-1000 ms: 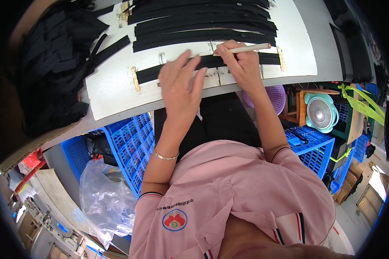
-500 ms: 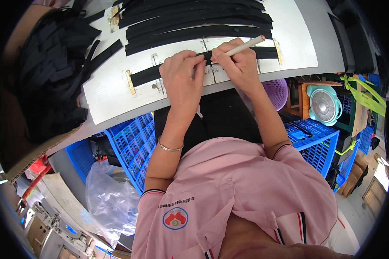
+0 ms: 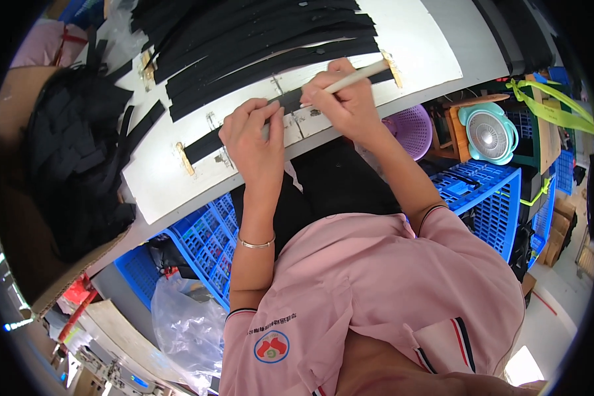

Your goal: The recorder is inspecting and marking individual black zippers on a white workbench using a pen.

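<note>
A long black strip [image 3: 208, 144] lies along the near edge of a white work board [image 3: 165, 185], between small brass-coloured stops. My left hand [image 3: 252, 135] presses flat on the strip near its middle. My right hand [image 3: 343, 99] grips a pale pen-like stick [image 3: 360, 74] with its tip down on the strip just right of my left fingers. Several more black strips [image 3: 257, 46] lie side by side further back on the board.
A heap of black strips [image 3: 72, 158] fills a cardboard box at the left. Blue plastic crates [image 3: 204, 244] stand under the table, with a purple basket [image 3: 412, 125], a teal fan [image 3: 488, 135] and a clear plastic bag [image 3: 185, 323] nearby.
Both hands have stayed on the strip and shifted slightly left along it. The view has tilted, so the board sits higher and more slanted in the picture.
</note>
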### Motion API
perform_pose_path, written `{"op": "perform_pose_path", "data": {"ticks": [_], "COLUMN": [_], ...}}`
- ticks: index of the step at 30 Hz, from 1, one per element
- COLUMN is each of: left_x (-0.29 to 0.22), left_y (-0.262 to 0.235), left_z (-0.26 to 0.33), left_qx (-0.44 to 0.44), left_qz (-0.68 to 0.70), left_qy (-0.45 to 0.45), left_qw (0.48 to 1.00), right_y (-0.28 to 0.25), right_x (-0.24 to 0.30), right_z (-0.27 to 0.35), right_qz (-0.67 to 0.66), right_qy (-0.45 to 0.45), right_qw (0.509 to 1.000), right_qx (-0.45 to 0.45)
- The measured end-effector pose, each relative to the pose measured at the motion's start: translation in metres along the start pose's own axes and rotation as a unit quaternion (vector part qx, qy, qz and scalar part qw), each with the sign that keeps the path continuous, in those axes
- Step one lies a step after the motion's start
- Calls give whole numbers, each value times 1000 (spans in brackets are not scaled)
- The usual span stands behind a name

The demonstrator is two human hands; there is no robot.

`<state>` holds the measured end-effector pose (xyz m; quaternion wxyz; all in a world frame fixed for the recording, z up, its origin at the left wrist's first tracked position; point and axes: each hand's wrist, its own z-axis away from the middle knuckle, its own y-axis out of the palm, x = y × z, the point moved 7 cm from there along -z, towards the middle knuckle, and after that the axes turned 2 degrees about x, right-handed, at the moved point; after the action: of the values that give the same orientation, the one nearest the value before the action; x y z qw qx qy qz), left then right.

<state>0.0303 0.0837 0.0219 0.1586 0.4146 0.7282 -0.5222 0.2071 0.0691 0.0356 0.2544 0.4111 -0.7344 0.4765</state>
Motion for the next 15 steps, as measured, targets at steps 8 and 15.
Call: {"op": "perform_pose_path", "data": {"ticks": [8,15], "left_x": [-6,-47], "left_y": [3,42], "left_z": [-2,-20], "left_qx": [5,36], "left_qz": [-1,95], "left_qy": [-4,41], "left_qw": [1000,994], "right_y": [-80,-67], "right_x": [-63,-67], "right_z": [17,16], "right_qz": [-115,-106], "right_qy": [142,155], "right_qw": [974,977], "right_qx": [-138,-97]}}
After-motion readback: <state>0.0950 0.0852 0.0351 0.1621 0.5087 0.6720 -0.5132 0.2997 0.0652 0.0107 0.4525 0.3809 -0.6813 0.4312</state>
